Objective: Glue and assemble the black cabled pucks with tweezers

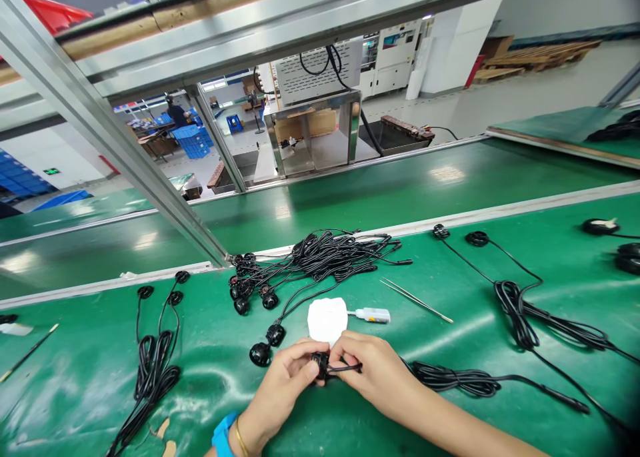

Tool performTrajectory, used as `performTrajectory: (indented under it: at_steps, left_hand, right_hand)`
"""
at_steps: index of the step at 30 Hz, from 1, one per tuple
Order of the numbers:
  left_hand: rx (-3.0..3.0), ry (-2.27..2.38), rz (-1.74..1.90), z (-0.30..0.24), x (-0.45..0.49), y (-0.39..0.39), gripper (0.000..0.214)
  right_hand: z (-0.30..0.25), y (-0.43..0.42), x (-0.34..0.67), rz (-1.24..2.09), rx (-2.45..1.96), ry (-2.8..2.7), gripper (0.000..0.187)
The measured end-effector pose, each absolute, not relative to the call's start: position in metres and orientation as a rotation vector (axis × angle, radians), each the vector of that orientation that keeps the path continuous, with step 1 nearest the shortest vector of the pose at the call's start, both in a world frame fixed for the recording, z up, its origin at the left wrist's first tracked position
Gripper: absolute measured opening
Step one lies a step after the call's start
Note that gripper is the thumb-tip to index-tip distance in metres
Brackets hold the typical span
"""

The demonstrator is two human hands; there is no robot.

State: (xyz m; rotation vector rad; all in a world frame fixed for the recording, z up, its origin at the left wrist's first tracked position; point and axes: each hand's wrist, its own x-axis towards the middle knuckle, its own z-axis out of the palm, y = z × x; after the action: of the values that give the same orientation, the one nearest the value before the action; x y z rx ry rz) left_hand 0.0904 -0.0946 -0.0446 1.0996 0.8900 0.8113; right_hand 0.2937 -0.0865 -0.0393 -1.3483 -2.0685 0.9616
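Note:
Between the thumb and fingers of my left hand [293, 376] is a small round black cable head [321, 365], held just above the green bench. My right hand [369, 365] is closed in a pinch on the black cable [350, 368] right where it meets that head; its fingertips are partly hidden. Behind my hands lies a white pad [327, 318], with a small clear dropper bottle [375, 315] touching its right side. A coiled black cable [457, 379] rests beside my right forearm. Two more black cable heads [267, 345] sit left of the pad.
A heap of coiled black cables [333, 257] lies at the bench's back edge. Metal tweezers [417, 300] are right of the bottle. Other cable bundles lie left [156, 370] and right [517, 314]. A slanted metal post [115, 130] and a green conveyor [350, 200] stand beyond.

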Motion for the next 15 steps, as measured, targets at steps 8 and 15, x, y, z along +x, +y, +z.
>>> performTrajectory:
  at_steps: [8,15]
  left_hand:
    - [1.124,0.905,0.799,-0.0416,0.0900,-0.0942,0.036]
    - [1.138,0.892,0.797,-0.0378,0.0912,-0.0937,0.036]
  right_hand:
    - [-0.0393,-0.0856,0.2929,0.935,-1.344,-2.084,0.016]
    - [-0.0407,-0.0846,0.2951,0.942,-1.329,-2.107,0.013]
